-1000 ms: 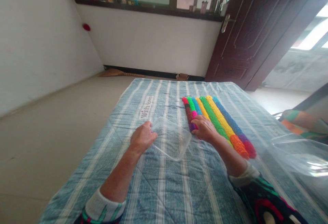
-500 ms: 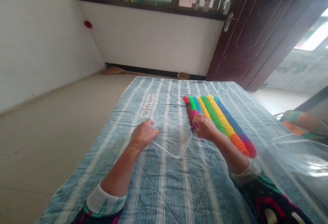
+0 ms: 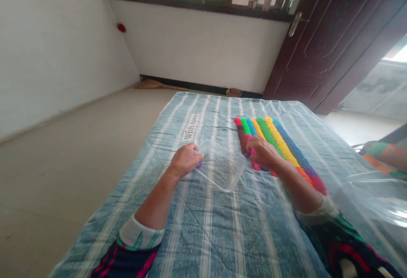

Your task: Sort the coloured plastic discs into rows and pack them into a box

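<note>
The left hand (image 3: 187,159) lies half closed on the left rim of a clear plastic container (image 3: 222,171), fingers curled over the edge and pinching it; a small purple piece (image 3: 199,164) shows just under the fingertips. The container sits flat and looks empty, on the blue striped cloth (image 3: 222,227) that covers the tabletop, between the two hands.

The right hand (image 3: 263,152) is just beside the container's right corner, fingers bent down onto the leftmost of a row of fuzzy coloured rods (image 3: 280,142). Bits of pink show at the fingertips and under the palm. Whether the hand has a rod clamped or only presses on it, I cannot tell.

The rods lie side by side, touching, running away from the person. A white label reading "With love" (image 3: 191,126) is sewn on the cloth beyond the left hand. Clear plastic sheeting (image 3: 375,193) lies at the right edge. Farther off stand a dark wooden door (image 3: 330,36) and a window ledge (image 3: 203,4) crowded with small things.
</note>
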`<state>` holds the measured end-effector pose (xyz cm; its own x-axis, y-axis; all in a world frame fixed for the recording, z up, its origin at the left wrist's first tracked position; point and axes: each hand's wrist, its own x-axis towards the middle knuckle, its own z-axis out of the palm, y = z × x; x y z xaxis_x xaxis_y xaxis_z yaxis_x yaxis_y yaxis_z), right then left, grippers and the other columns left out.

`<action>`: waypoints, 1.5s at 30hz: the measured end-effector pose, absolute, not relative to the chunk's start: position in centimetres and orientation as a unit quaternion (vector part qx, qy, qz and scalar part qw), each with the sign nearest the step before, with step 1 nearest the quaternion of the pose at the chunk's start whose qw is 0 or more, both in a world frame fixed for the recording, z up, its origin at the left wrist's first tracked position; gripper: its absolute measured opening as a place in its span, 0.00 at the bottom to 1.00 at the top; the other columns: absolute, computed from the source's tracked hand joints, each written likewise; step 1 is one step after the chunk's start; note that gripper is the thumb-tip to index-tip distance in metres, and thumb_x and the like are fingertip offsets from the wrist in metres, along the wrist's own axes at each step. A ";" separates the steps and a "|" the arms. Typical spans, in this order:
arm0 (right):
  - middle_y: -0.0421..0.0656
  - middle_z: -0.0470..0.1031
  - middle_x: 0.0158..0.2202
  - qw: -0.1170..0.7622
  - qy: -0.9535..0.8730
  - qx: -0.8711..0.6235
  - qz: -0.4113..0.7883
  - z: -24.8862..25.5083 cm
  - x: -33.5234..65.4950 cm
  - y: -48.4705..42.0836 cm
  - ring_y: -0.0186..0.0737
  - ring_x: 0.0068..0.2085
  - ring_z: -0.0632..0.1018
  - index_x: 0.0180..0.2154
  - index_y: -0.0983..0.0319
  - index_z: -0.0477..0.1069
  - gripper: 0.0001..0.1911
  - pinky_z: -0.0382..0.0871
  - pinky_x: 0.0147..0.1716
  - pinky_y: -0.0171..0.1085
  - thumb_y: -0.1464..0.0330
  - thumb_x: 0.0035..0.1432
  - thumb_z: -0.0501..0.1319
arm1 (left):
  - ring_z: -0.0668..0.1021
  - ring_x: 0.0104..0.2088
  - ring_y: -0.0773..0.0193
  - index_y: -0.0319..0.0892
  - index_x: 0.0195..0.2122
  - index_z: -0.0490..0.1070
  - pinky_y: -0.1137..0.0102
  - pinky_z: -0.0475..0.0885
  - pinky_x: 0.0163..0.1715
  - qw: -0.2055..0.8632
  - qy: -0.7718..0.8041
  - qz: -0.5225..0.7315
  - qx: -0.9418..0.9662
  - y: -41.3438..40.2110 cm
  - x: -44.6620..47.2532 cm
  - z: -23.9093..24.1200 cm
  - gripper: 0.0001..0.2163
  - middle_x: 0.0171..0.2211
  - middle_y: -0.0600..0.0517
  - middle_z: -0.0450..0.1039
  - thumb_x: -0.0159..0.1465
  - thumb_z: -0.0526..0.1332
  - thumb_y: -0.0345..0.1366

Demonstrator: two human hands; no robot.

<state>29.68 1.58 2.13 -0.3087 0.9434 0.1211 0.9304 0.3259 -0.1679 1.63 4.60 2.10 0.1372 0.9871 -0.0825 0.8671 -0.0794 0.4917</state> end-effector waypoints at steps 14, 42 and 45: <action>0.39 0.75 0.30 0.023 -0.900 -0.427 0.088 4.6 18.4 2.0 0.34 0.30 0.71 0.37 0.58 0.74 0.07 0.50 0.25 0.33 0.68 0.54 0.65 | 0.73 0.25 0.64 0.37 0.31 0.73 0.73 0.66 0.25 0.308 0.572 0.241 0.721 5.0 0.0 1.8 0.12 0.21 0.53 0.72 0.54 0.57 0.40; 0.40 0.79 0.31 0.117 -0.845 -0.472 0.223 1.2 15.9 3.5 0.34 0.31 0.77 0.43 0.64 0.74 0.18 0.63 0.29 0.29 0.76 0.47 0.65 | 0.68 0.20 0.69 0.37 0.33 0.72 0.74 0.59 0.21 0.349 0.543 0.202 0.737 4.9 -0.5 1.8 0.09 0.18 0.56 0.68 0.54 0.57 0.34; 0.40 0.79 0.32 0.120 -0.840 -0.475 0.233 1.4 15.8 3.2 0.34 0.32 0.78 0.43 0.63 0.74 0.19 0.64 0.30 0.29 0.77 0.47 0.65 | 0.69 0.20 0.68 0.37 0.32 0.72 0.74 0.60 0.22 0.353 0.541 0.206 0.735 4.9 -0.5 1.9 0.08 0.18 0.56 0.68 0.54 0.57 0.34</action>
